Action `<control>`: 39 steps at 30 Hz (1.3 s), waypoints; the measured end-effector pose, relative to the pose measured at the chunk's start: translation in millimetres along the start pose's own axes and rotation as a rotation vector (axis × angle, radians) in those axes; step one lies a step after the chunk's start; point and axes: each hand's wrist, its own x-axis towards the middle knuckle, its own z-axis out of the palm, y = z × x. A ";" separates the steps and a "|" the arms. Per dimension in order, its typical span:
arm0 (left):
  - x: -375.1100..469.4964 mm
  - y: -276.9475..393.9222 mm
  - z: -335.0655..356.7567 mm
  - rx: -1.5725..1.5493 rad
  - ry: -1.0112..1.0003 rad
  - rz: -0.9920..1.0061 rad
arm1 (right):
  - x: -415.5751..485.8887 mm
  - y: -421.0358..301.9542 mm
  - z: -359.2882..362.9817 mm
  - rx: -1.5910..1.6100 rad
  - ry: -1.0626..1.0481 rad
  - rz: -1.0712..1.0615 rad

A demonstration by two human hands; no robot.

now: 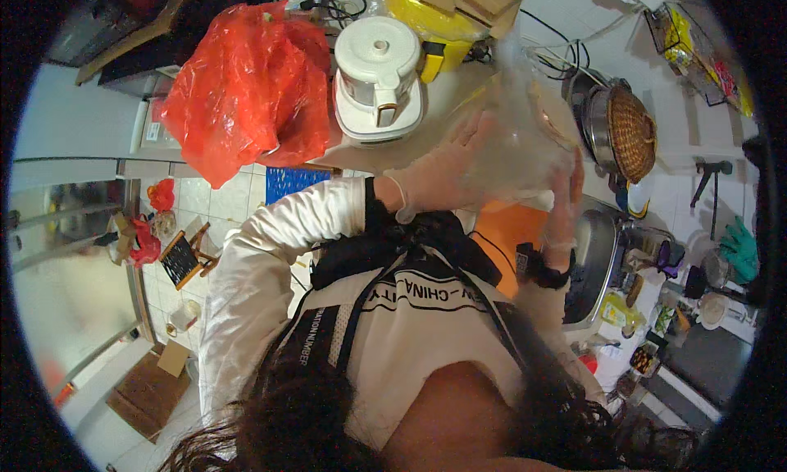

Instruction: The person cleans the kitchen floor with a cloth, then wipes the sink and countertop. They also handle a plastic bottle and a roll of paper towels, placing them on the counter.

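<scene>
My left hand reaches forward over the counter with its fingers extended, and a pale band circles its wrist. My right hand is to its right, also pointing forward, with a black cuff at the wrist. Between them is a hazy, translucent plastic-like thing, too blurred to name surely. This haze hides the fingertips, so any grip on it is unclear. Left of the hands stands a white appliance with a lidded clear jug. Beside that lies a crumpled red plastic bag.
A yellow bag and cardboard sit behind the appliance. At right are a metal pot with a wicker basket against it, and a steel sink. An orange panel shows below my hands. A small folding stool stands on the tiled floor.
</scene>
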 end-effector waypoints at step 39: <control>-87.2 -57.4 -107.4 0.385 0.666 -0.169 | 41.5 48.7 196.7 0.033 -0.298 -0.267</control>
